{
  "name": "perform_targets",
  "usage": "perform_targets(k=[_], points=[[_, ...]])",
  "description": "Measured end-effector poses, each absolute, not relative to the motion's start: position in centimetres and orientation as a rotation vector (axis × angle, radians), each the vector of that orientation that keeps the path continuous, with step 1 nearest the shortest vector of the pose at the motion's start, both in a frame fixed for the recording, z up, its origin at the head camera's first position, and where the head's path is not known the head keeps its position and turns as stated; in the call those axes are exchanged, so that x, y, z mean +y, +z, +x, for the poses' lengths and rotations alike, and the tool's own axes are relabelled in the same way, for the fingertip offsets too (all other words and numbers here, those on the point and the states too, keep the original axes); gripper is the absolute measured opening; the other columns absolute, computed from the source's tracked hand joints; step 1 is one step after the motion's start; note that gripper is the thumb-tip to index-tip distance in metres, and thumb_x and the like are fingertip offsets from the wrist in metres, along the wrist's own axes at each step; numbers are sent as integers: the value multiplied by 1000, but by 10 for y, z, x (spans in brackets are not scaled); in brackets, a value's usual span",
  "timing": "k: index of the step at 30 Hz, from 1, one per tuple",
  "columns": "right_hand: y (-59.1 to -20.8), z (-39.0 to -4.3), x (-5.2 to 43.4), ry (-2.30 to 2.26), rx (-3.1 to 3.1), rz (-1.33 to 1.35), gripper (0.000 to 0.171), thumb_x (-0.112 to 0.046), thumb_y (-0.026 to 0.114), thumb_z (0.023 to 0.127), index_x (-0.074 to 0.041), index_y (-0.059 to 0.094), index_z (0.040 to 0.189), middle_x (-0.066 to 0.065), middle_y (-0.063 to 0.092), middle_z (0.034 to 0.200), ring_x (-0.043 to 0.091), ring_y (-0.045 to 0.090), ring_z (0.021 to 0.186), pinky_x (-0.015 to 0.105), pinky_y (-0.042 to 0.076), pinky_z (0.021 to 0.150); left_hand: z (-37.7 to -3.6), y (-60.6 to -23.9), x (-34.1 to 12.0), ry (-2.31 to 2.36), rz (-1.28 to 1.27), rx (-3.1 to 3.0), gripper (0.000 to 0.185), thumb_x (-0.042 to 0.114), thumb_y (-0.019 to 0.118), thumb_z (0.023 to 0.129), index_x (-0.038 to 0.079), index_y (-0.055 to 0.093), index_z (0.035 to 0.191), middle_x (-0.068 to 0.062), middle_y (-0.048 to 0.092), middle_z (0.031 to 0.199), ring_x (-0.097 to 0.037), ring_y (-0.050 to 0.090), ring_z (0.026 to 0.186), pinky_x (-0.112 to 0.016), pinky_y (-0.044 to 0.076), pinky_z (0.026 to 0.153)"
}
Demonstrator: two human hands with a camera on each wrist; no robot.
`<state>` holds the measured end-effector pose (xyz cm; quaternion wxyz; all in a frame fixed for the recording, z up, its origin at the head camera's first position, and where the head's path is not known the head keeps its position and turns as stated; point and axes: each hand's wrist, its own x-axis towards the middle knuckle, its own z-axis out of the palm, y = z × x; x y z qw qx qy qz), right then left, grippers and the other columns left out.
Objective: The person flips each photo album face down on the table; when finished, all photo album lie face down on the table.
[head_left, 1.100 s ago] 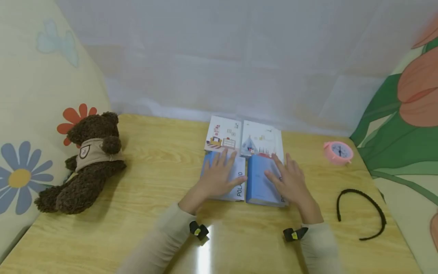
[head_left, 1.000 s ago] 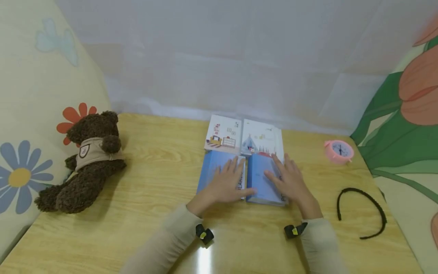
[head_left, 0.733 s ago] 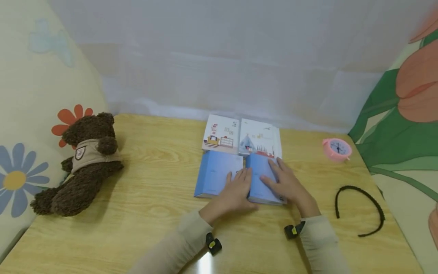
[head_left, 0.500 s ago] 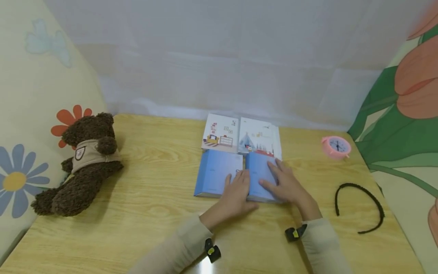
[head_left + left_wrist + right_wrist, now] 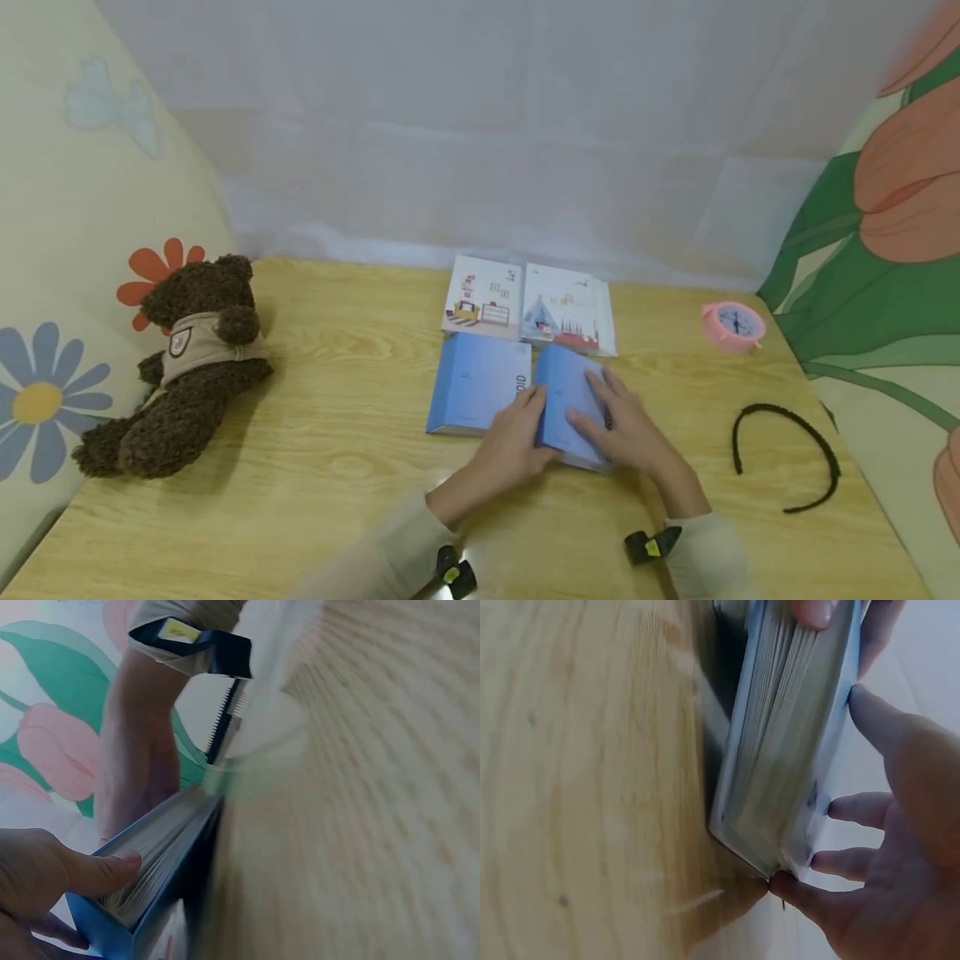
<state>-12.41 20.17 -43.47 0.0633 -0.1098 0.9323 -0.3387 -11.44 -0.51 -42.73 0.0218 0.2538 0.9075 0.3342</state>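
Two blue photo albums lettered along one edge lie side by side in the head view, a left blue album (image 5: pixel 480 383) and a right blue album (image 5: pixel 564 404). My left hand (image 5: pixel 510 446) grips the right album at its spine side, its thumb (image 5: pixel 105 874) against the page edges and its fingers round the spine. My right hand (image 5: pixel 633 429) is spread over the same album's cover. In the right wrist view its fingertips touch the cover, one at the outer corner. The spine side is tilted up from the wooden table (image 5: pixel 592 787), shadow beneath it.
Behind the blue albums lie two white illustrated books, left (image 5: pixel 483 293) and right (image 5: pixel 566 308). A brown teddy bear (image 5: pixel 202 367) leans at the left wall. To the right are a pink alarm clock (image 5: pixel 735 325) and a black headband (image 5: pixel 817 433). A pale cloth (image 5: pixel 465 142) hangs behind.
My left hand has moved right, off the left album's cover to the spine of the right album. The right album has shifted slightly towards me and tilted; the right hand has stayed on it.
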Motion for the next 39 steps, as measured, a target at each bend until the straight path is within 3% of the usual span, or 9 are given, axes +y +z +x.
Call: perform_targets(k=[6,10,20,26,32,36,39], points=[[-432,-110,197,-1217,2721,-347,79,-49,55,99,-8,22,158,27,7,162,50,14,144,68,19,111,-104,-409,-12,1124,833,2730,89,13,84,79,-9,33,149,-26,34,152,-41,41,135,-46,38,111],[-432,-102,194,-1381,2639,-401,74,-42,53,102,-14,17,160,22,6,163,49,16,144,66,23,110,-98,-399,-14,1110,887,2727,89,14,84,79,-7,34,150,-25,31,154,-40,38,137,-46,39,110],[-433,-93,200,-1599,2470,-360,65,-33,45,107,-19,12,161,23,15,161,49,32,138,62,32,109,-95,-391,-6,1101,1051,2739,84,17,83,81,-7,38,148,-23,31,151,-39,36,133,-45,47,103],[-435,-92,206,-1803,2283,-366,62,-29,41,108,-18,10,161,17,13,163,40,25,144,50,33,111,-95,-391,0,1090,1083,2754,85,18,84,80,-3,39,149,-19,28,155,-37,32,137,-44,44,106],[-437,-91,211,-1878,2162,-385,62,-27,38,109,-12,5,160,18,5,164,41,20,145,39,35,110,-94,-392,5,1051,1124,2798,84,19,84,79,-3,41,148,-21,28,154,-37,31,138,-44,40,110],[-435,-91,213,-1894,2145,-346,62,-26,35,110,-8,4,160,24,7,163,45,23,143,46,39,109,-94,-395,9,1152,1045,2770,102,15,88,73,-5,27,153,-23,22,157,-37,35,138,-45,39,111],[-427,-94,216,-1872,2169,-287,62,-29,34,109,-13,2,161,28,11,161,49,28,140,53,45,103,-94,-402,12,1295,895,2669,123,10,92,67,-2,9,157,-23,23,158,-37,42,133,-47,41,108]])
